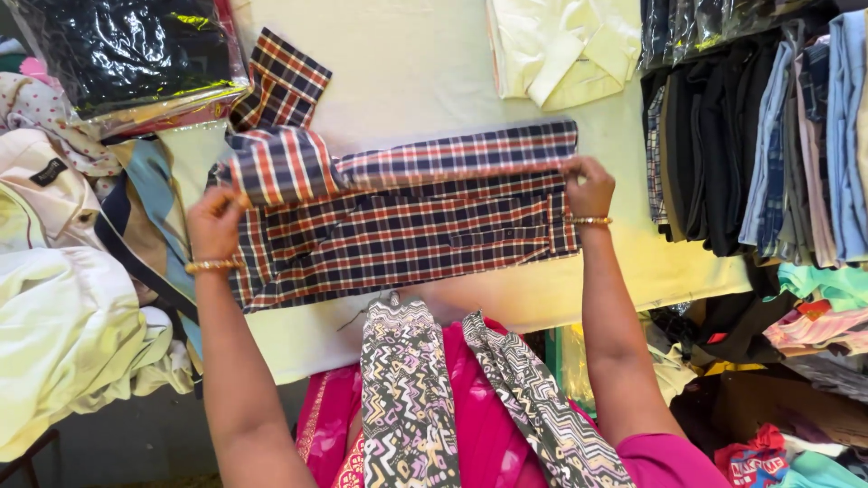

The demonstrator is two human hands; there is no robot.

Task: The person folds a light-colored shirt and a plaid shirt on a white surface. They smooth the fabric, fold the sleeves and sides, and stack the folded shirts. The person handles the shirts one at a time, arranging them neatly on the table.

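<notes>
On the pale yellow table [434,63] the plaid shirt [398,235] lies stretched sideways — long axis running left to right — with the left hand [214,221] pinching one end and the right hand [588,187] pinching the other, both equally close.

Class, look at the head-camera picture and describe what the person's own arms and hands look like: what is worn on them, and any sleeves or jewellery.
Both forearms are bare, with no gloves or watch. The left hand has a gold beaded bangle at the wrist; the right hand has a similar, thinner gold bangle. A bright pink short sleeve shows on the right upper arm. Any rings are too small to tell.
</notes>
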